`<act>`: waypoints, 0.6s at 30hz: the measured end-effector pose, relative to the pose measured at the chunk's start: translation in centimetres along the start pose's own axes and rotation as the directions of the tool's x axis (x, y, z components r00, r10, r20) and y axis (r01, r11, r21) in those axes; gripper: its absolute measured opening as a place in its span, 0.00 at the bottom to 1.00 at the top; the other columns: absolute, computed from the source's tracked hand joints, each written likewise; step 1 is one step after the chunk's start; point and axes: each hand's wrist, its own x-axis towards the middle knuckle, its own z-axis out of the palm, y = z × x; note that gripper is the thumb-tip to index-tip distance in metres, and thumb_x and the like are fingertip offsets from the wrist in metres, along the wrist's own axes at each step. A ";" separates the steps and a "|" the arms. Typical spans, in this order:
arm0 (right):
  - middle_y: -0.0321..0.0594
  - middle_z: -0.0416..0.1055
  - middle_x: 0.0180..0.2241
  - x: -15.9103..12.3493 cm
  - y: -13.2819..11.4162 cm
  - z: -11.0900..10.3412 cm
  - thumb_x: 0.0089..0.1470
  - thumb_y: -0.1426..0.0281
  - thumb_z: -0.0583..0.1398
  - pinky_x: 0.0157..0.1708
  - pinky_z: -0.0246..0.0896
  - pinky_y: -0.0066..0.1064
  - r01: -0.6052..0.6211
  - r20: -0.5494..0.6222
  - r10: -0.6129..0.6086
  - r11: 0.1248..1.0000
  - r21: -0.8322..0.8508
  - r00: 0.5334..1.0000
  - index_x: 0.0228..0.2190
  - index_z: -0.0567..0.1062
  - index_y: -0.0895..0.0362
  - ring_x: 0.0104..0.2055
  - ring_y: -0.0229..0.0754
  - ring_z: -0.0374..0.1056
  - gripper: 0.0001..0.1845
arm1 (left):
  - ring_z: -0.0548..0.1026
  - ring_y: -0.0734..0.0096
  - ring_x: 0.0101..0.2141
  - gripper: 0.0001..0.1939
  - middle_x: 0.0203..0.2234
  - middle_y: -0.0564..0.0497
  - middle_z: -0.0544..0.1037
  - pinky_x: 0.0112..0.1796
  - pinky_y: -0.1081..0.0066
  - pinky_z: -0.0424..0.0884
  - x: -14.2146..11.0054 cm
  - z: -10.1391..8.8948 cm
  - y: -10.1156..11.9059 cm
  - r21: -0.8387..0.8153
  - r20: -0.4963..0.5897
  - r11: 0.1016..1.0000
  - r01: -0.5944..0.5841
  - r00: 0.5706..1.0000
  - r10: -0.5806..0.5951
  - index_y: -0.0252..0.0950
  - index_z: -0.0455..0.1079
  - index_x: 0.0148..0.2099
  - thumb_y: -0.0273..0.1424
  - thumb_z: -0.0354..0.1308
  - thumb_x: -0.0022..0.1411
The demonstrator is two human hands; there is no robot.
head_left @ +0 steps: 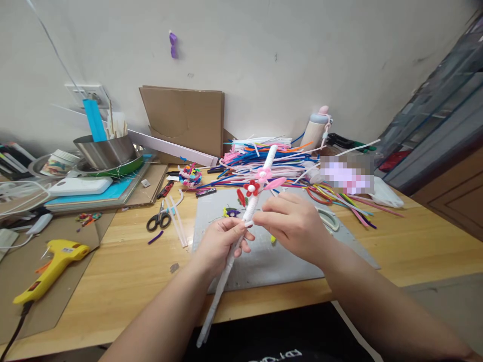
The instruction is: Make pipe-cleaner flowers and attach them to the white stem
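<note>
1. Left hand is closed around the middle of a long white-wrapped stick, held tilted over the grey mat, lower end pointing toward the person's lap, upper end rising toward the wall.
2. Right hand has its fingertips pinched against the stick just above the left hand; looks like it grips a loose end of the white wrapping, too small to tell for sure.
3. Already fixed on the upper stick: red flower, pink flower and a pink petal loop sticking out right.
4. Step in hand, as judged: winding or pressing white wrapping onto the stick below the flowers.
5. Next move likely calls for the left hand to keep the stick from turning while the right pulls the wrap snug, without knocking the flowers.
6. Around: pile of coloured fuzzy wires behind the mat, scissors left of the mat, yellow glue gun on cardboard far left, steel pot by the wall.
</note>
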 end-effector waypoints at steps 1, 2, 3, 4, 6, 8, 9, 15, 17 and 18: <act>0.38 0.69 0.27 0.0 0.0 -0.1 0.57 0.71 0.51 0.32 0.49 0.33 0.007 0.013 -0.006 0.999 -0.051 1.000 0.31 0.75 0.52 0.30 0.39 0.58 0.12 | 0.69 0.80 0.17 0.10 0.22 0.50 0.75 0.14 0.81 0.55 0.0 0.0 -0.1 0.004 -0.011 1.000 -0.001 1.000 0.001 0.31 0.70 0.31 0.35 0.61 0.51; 0.38 0.68 0.27 0.0 -0.1 -0.1 0.58 0.71 0.51 0.32 0.48 0.33 0.007 0.019 -0.005 0.996 -0.093 1.000 0.31 0.75 0.52 0.30 0.39 0.57 0.13 | 0.69 0.80 0.17 0.11 0.22 0.50 0.75 0.14 0.81 0.56 0.1 0.0 -0.1 0.003 -0.016 1.000 -0.003 1.000 0.003 0.31 0.70 0.30 0.35 0.61 0.51; 0.38 0.68 0.27 0.0 -0.1 -0.1 0.58 0.72 0.51 0.32 0.47 0.34 0.003 0.020 0.000 0.992 -0.126 1.000 0.31 0.75 0.52 0.31 0.40 0.56 0.13 | 0.69 0.80 0.17 0.11 0.22 0.50 0.75 0.14 0.81 0.56 0.1 0.0 -0.2 0.000 -0.016 1.000 -0.006 1.000 0.006 0.31 0.69 0.30 0.35 0.61 0.51; 0.38 0.68 0.27 0.0 -0.1 -0.1 0.58 0.72 0.51 0.32 0.47 0.34 -0.005 0.018 0.008 0.989 -0.151 1.000 0.31 0.75 0.52 0.31 0.40 0.56 0.13 | 0.69 0.81 0.17 0.11 0.22 0.50 0.75 0.14 0.81 0.56 0.1 0.0 -0.2 0.001 -0.014 1.000 -0.007 1.000 0.007 0.31 0.69 0.30 0.35 0.61 0.51; 0.38 0.68 0.27 -0.1 -0.2 0.0 0.58 0.72 0.51 0.32 0.46 0.34 -0.012 0.023 0.016 0.987 -0.163 1.000 0.31 0.75 0.52 0.31 0.40 0.55 0.13 | 0.69 0.80 0.17 0.11 0.22 0.49 0.75 0.14 0.81 0.57 0.0 0.1 -0.1 0.024 -0.020 1.000 -0.015 1.000 0.015 0.31 0.70 0.30 0.35 0.61 0.51; 0.38 0.68 0.27 -0.1 -0.3 0.0 0.58 0.72 0.51 0.32 0.46 0.34 -0.002 0.045 0.008 0.990 -0.141 0.999 0.30 0.75 0.53 0.30 0.40 0.55 0.13 | 0.70 0.80 0.17 0.11 0.22 0.49 0.75 0.14 0.81 0.58 0.1 0.1 -0.1 0.068 -0.042 0.997 -0.035 0.998 0.038 0.31 0.69 0.30 0.35 0.61 0.50; 0.38 0.68 0.27 -0.1 -0.3 -0.1 0.58 0.72 0.51 0.32 0.46 0.34 0.001 0.053 0.006 0.992 -0.128 0.999 0.30 0.75 0.53 0.30 0.40 0.55 0.13 | 0.70 0.79 0.17 0.11 0.22 0.49 0.75 0.14 0.80 0.59 0.1 0.2 -0.1 0.095 -0.058 0.994 -0.046 0.997 0.052 0.31 0.69 0.29 0.35 0.62 0.50; 0.38 0.68 0.28 0.1 -0.3 -0.2 0.57 0.73 0.50 0.34 0.47 0.33 -0.041 0.055 0.045 0.996 -0.084 0.997 0.29 0.74 0.54 0.32 0.39 0.58 0.13 | 0.72 0.76 0.18 0.11 0.23 0.48 0.76 0.15 0.79 0.61 0.2 0.4 -0.4 0.233 -0.117 0.969 -0.080 0.987 0.110 0.31 0.69 0.30 0.35 0.60 0.50; 0.38 0.68 0.29 0.1 -0.4 0.1 0.57 0.73 0.51 0.34 0.47 0.32 -0.044 0.080 0.049 0.997 -0.062 0.996 0.29 0.74 0.55 0.33 0.39 0.59 0.12 | 0.72 0.76 0.18 0.10 0.24 0.49 0.76 0.15 0.78 0.62 0.2 0.5 -0.5 0.265 -0.113 0.960 -0.094 0.985 0.127 0.31 0.69 0.30 0.35 0.60 0.51; 0.38 0.68 0.29 0.1 -0.5 0.3 0.57 0.73 0.51 0.34 0.47 0.32 -0.048 0.090 0.052 0.998 -0.050 0.995 0.29 0.74 0.55 0.33 0.39 0.59 0.12 | 0.72 0.76 0.18 0.10 0.24 0.49 0.76 0.15 0.78 0.62 0.1 0.5 -0.5 0.277 -0.113 0.956 -0.099 0.985 0.134 0.31 0.69 0.30 0.34 0.60 0.51</act>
